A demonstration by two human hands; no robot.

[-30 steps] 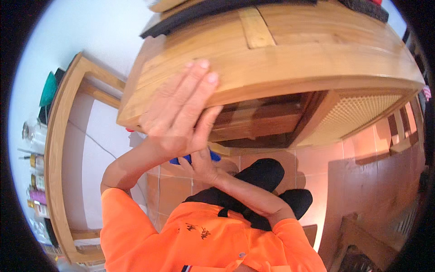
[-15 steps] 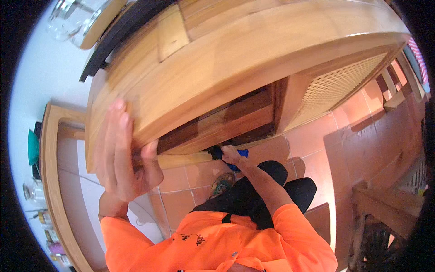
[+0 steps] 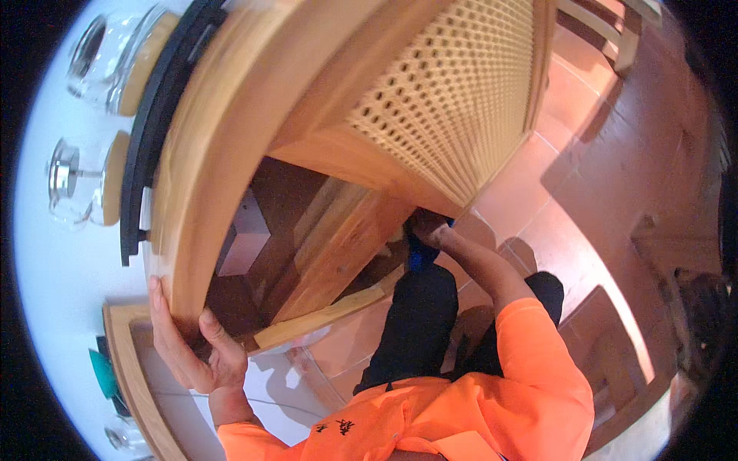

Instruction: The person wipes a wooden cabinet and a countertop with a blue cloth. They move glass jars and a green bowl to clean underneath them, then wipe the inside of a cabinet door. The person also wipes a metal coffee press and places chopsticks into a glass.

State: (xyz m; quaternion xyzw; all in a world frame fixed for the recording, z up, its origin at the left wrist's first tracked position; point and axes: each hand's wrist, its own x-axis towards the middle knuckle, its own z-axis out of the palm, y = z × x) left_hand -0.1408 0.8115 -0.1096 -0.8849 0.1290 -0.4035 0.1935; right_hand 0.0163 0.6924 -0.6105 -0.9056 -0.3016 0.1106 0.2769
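Observation:
A wooden cabinet (image 3: 219, 127) fills the upper left, with a woven cane panel (image 3: 461, 84) on its front. My left hand (image 3: 196, 361) grips the corner of the cabinet's top, fingers on the outer side and thumb on the inner side. Low by the floor, my right hand (image 3: 430, 229) reaches to the cabinet's base, its fingers partly in shadow. At that hand is a blue and black item (image 3: 420, 257), perhaps cloth, whose kind I cannot make out. Through the cabinet's open front a pale boxy thing (image 3: 244, 234) shows inside.
Glass jars (image 3: 81, 180) stand beside a black board (image 3: 142, 154) on the cabinet's top. A wood-framed piece (image 3: 142, 376) and a green object (image 3: 102, 373) are at the lower left. Reddish tiles (image 3: 530, 203) cover the floor, and wooden furniture (image 3: 669, 250) stands at right.
My view has turned and come lower, so the cabinet front and cane panel look larger. My left hand stays at the cabinet's corner. My right hand is further under the base, with the blue item.

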